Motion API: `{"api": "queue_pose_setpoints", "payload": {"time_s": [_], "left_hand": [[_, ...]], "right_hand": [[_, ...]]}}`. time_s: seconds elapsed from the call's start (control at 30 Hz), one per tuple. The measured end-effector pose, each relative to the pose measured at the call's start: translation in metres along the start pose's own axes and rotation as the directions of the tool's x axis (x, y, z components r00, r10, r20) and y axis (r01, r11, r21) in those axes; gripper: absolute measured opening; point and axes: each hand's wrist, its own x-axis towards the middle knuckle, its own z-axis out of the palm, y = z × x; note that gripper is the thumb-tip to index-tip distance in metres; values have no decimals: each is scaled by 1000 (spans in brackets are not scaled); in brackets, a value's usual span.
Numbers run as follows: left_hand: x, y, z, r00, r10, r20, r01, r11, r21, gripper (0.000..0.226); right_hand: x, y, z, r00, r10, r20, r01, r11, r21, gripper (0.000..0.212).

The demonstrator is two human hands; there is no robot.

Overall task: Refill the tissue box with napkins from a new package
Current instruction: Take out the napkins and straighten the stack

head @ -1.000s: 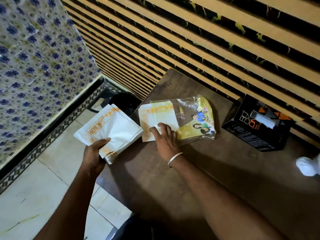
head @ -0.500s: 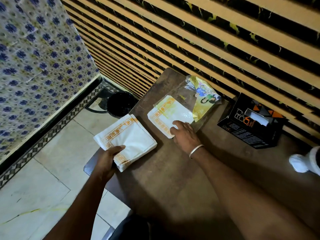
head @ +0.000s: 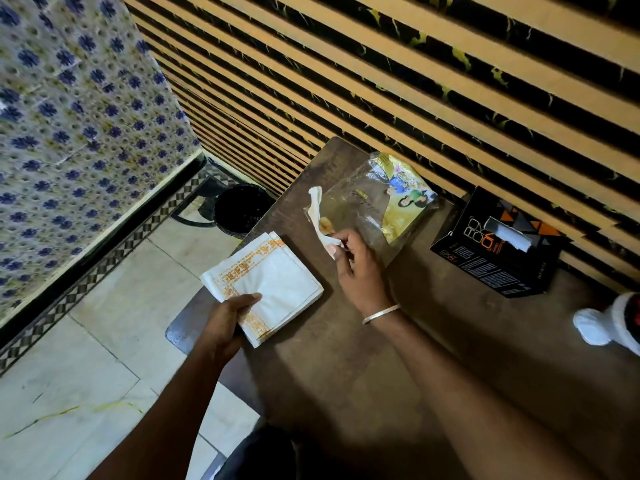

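Flanking the table (head: 346, 358): bin (head: 239, 209) left; tissue box (head: 491, 244) right.

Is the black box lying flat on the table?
No, the black box stands tilted, its back leaning on the striped wall and only its lower edge on the table.

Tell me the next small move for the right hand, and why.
Probably lay the crumpled white napkin pinched in the right hand onto the orange-bordered white napkin stack that the left hand steadies. The clear plastic package looks emptied, and the black tissue box sits farther right.
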Motion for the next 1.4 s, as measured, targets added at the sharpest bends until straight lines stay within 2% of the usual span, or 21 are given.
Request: {"api": "queue_pose_setpoints", "payload": {"time_s": [0.07,0.13,0.2,0.27,0.33,0.4,0.6,0.7,0.77,0.87,0.93,0.97,1.03,1.07,1.1,1.13,1.2,1.23,1.27,1.33,1.4], "left_hand": [[1,1,2,1000,-9,16,8,1000,26,47],[0,1,9,999,-22,41,19,998,61,45],[-2,-1,17,998,-20,65,14,996,92,39],[-2,-6,21,997,-6,76,-4,992,125,36],[0,-11,20,996,-3,85,-10,989,147,38],[2,-15,17,996,-7,91,-6,990,144,40],[-3,-12,18,992,-34,118,27,998,60,42],[-3,-4,14,979,-73,189,83,996,-45,59],[-3,-4,15,973,-69,221,71,997,-4,60],[-4,-8,23,974,20,226,-45,993,106,43],[-3,-10,26,987,65,147,-87,985,146,33],[-3,-10,27,990,89,112,-107,979,173,29],[-2,-9,24,980,137,143,-165,965,205,32],[-4,-7,23,970,149,192,-189,960,209,37],[-7,-4,22,958,155,242,-207,956,208,41],[-11,-1,21,944,157,291,-223,952,210,42],[-19,6,22,914,146,379,-242,945,220,41],[-23,10,24,901,142,410,-252,940,229,40],[-25,13,25,890,139,433,-266,932,247,39],[-25,15,26,879,149,453,-310,900,305,36],[-22,17,27,862,179,474,-365,868,337,39]], "right_hand": [[-12,-11,6,991,-123,47,126,989,-74,17],[-26,-18,16,967,-193,166,195,981,5,24],[-39,-21,27,911,-226,346,215,974,69,31],[-50,-19,38,835,-254,488,301,953,-18,38],[-60,-14,47,783,-292,550,397,914,-80,38],[-67,-10,56,773,-297,561,430,895,-118,34],[-72,-7,65,830,-227,510,378,900,-215,37],[-74,-9,67,819,-207,535,373,901,-223,34],[-75,-13,67,810,-199,552,358,913,-196,34],[-77,-22,62,778,-229,585,346,933,-95,40],[-80,-26,55,779,-235,581,280,960,13,40],[-81,-25,51,819,-204,536,201,977,65,39],[-79,-19,43,942,-44,332,-15,985,173,37],[-73,-16,38,967,90,239,-145,964,223,40],[-66,-14,31,952,234,196,-282,919,276,49],[-57,-12,23,905,368,213,-420,850,316,61],[-39,-2,9,775,521,358,-631,664,400,80],[-33,5,5,734,510,448,-677,594,435,78],[-28,12,2,729,452,514,-678,582,449,66],[-26,17,3,757,359,546,-627,634,452,41],[-27,17,7,792,348,502,-585,671,456,37]]}}
